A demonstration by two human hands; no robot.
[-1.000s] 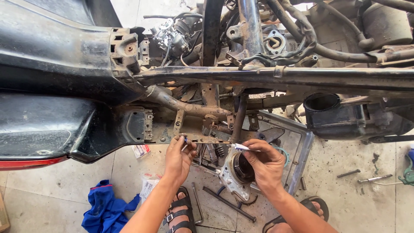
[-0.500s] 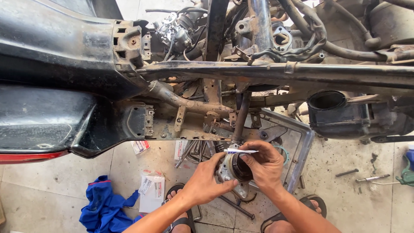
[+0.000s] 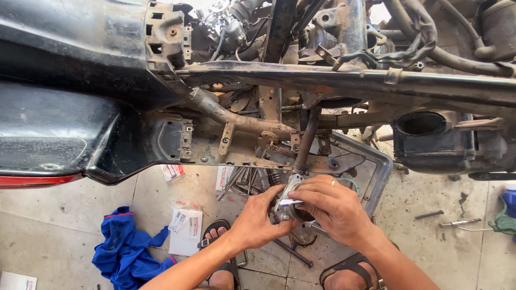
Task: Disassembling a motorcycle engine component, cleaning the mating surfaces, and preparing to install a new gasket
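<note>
A: Count, hands on the metal part (image 3: 290, 201)?
B: Two, left hand (image 3: 260, 220) and right hand (image 3: 330, 207).
A: Sandalled feet?
B: Two.
A: Blue rags (image 3: 126, 247)?
B: One.
A: Paper packets on floor?
B: Three visible.

Workshop floor in daylight

Pale, stained floor tiles (image 3: 64, 225) are seen across the lower frame, brightly lit; a blue cloth (image 3: 126, 252) is crumpled at lower left, and small tools (image 3: 457, 222) are scattered at lower right.
</note>
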